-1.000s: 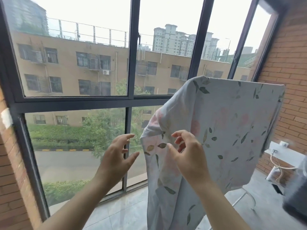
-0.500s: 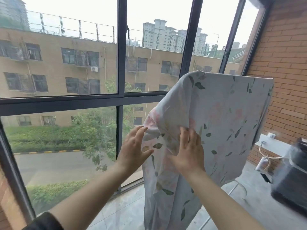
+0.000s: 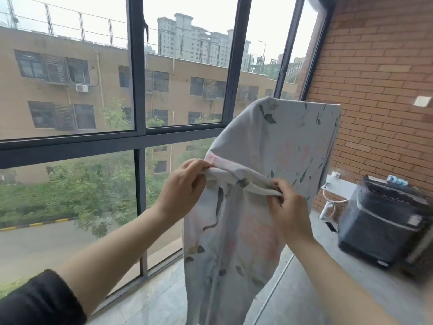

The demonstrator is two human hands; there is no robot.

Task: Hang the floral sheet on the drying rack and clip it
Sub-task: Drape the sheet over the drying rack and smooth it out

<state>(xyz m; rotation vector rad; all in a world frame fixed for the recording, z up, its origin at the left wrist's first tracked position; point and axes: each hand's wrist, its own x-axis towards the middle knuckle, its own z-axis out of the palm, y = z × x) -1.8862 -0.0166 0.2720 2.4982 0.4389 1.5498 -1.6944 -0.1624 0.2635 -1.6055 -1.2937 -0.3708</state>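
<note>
The floral sheet (image 3: 281,146), pale grey with leaf and pink flower prints, hangs over the top bar of the drying rack, which it hides almost fully. Only a thin rack leg (image 3: 273,292) shows below its hem. My left hand (image 3: 185,186) pinches the sheet's left edge at a pink hem. My right hand (image 3: 287,207) grips a bunched fold of the same edge a little lower and to the right. The fabric between both hands is gathered into a roll. No clip is visible.
A large dark-framed window (image 3: 138,137) fills the left and back. A brick wall (image 3: 379,85) stands at the right. A dark washing machine (image 3: 384,219) sits at the right on the grey tiled floor (image 3: 150,299), with a white wall box and hose (image 3: 332,195) behind it.
Both hands went from open, patting the sheet's left side, to closed on its edge. The edge is now gathered and lifted between them. The view has shifted left.
</note>
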